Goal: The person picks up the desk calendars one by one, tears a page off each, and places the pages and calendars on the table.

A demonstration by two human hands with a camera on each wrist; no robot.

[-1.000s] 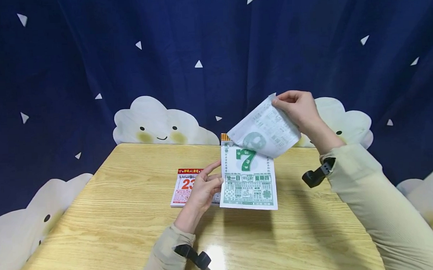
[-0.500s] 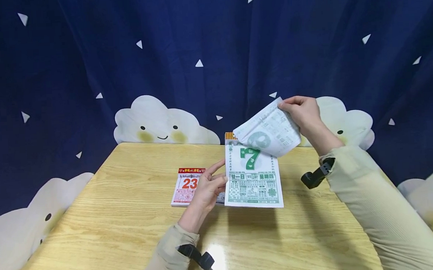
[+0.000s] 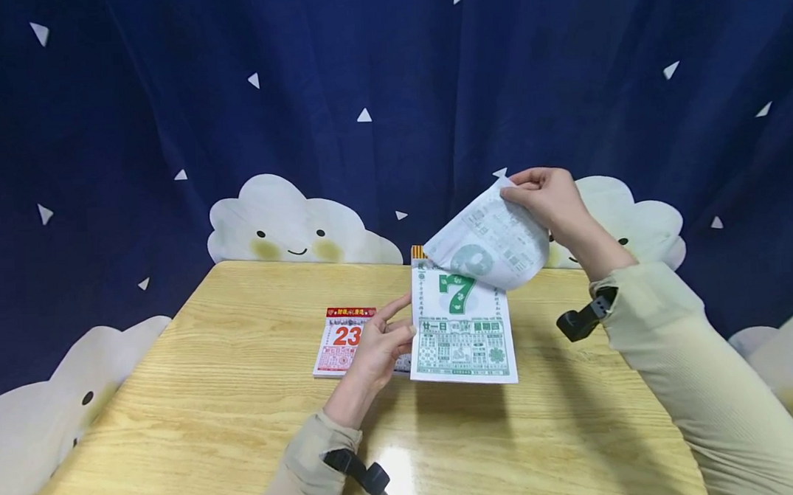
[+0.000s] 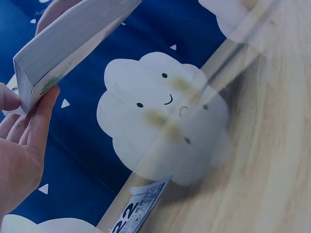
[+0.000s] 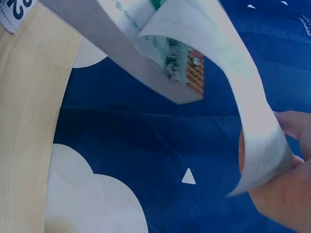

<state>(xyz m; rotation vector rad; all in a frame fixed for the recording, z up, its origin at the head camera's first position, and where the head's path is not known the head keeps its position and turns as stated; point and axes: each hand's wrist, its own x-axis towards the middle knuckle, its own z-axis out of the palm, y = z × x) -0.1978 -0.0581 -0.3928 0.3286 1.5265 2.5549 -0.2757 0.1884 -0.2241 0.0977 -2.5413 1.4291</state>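
A thick tear-off calendar with a green 7 is held above the table. My left hand grips its left edge, thumb on the front; in the left wrist view the fingers lie beneath the block. The top sheet is folded back diagonally, its pale reverse showing. My right hand pinches that sheet's raised corner between thumb and fingers. In the right wrist view the sheet curves from the block to this hand. It still meets the block near the striped top strip.
A wooden table lies below. Left of the held calendar lies one with a red 23, partly behind my left hand. A page with a black 22 shows in the left wrist view. A dark blue curtain with clouds stands behind.
The calendar and left hand have shifted slightly right since a second ago. My right hand dipped right and down, then rose back left with the sheet corner.
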